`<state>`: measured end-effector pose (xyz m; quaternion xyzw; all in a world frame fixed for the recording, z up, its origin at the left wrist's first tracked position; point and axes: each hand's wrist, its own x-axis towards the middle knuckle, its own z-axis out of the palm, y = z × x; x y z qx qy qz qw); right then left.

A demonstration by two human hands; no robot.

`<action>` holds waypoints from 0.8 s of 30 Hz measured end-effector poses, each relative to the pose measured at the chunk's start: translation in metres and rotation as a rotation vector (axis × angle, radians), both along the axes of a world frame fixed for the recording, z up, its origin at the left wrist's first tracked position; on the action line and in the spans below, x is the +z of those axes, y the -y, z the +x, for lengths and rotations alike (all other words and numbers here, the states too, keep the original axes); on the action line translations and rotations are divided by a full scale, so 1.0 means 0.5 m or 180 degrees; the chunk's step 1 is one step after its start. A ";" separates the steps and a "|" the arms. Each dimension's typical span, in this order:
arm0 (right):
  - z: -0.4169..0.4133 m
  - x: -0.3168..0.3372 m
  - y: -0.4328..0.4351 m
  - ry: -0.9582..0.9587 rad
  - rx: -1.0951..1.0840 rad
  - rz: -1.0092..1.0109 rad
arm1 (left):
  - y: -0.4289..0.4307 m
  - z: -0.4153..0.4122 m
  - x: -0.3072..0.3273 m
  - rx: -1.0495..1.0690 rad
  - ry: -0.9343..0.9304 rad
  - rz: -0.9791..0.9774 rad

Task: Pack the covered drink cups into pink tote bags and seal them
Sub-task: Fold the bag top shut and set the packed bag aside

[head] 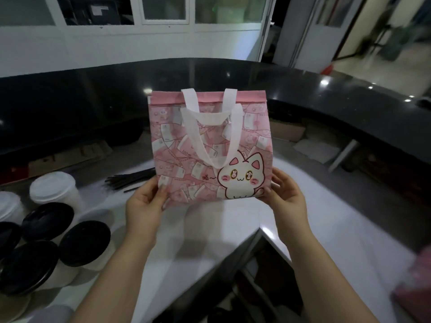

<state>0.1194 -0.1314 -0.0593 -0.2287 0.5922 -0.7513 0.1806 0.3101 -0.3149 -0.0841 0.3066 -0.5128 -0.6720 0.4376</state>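
A pink tote bag [186, 145] with a white cat print and white handles stands upright in the middle, held just above the white counter [233, 220]. Its top edge is folded flat and closed. My left hand [145, 201] grips its lower left corner and my right hand [283, 193] grips its lower right corner. Several covered drink cups stand at the left: white-lidded ones [54, 187] behind, black-lidded ones [85, 242] in front. What is inside the bag is hidden.
A bundle of black straws [130, 179] lies on the counter left of the bag. A raised dark curved countertop [303, 89] runs behind. Something pink and blurred [417, 283] shows at the right edge. The counter's front corner [260, 229] lies below the bag.
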 end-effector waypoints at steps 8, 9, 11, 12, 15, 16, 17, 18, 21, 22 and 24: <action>-0.001 0.049 -0.164 -0.0159 -0.1092 0.0197 | -0.049 -0.163 0.009 -0.0854 -0.0055 0.0158; 0.000 0.055 -0.187 -0.0185 -0.1218 0.0193 | -0.062 -0.183 0.009 -0.0968 -0.0068 0.0200; 0.004 0.064 -0.226 -0.0235 -0.1421 0.0210 | -0.089 -0.216 0.010 -0.1179 -0.0117 0.0260; 0.007 0.066 -0.243 -0.0266 -0.1501 0.0232 | -0.102 -0.227 0.012 -0.1264 -0.0139 0.0277; 0.016 0.075 -0.278 -0.0323 -0.1705 0.0269 | -0.136 -0.245 0.025 -0.1445 -0.0194 0.0259; 0.016 0.080 -0.285 -0.0336 -0.1757 0.0258 | -0.144 -0.249 0.033 -0.1474 -0.0213 0.0233; 0.016 0.087 -0.292 -0.0362 -0.1809 0.0251 | -0.151 -0.254 0.044 -0.1503 -0.0237 0.0205; 0.014 0.097 -0.298 -0.0397 -0.1860 0.0241 | -0.158 -0.259 0.056 -0.1539 -0.0269 0.0180; 0.009 0.134 -0.318 -0.0469 -0.1956 0.0116 | -0.175 -0.274 0.105 -0.1656 -0.0411 0.0072; 0.007 0.147 -0.326 -0.0486 -0.1968 0.0033 | -0.179 -0.279 0.123 -0.1697 -0.0462 0.0008; 0.003 0.167 -0.342 -0.0507 -0.1970 -0.0149 | -0.187 -0.286 0.154 -0.1737 -0.0535 -0.0132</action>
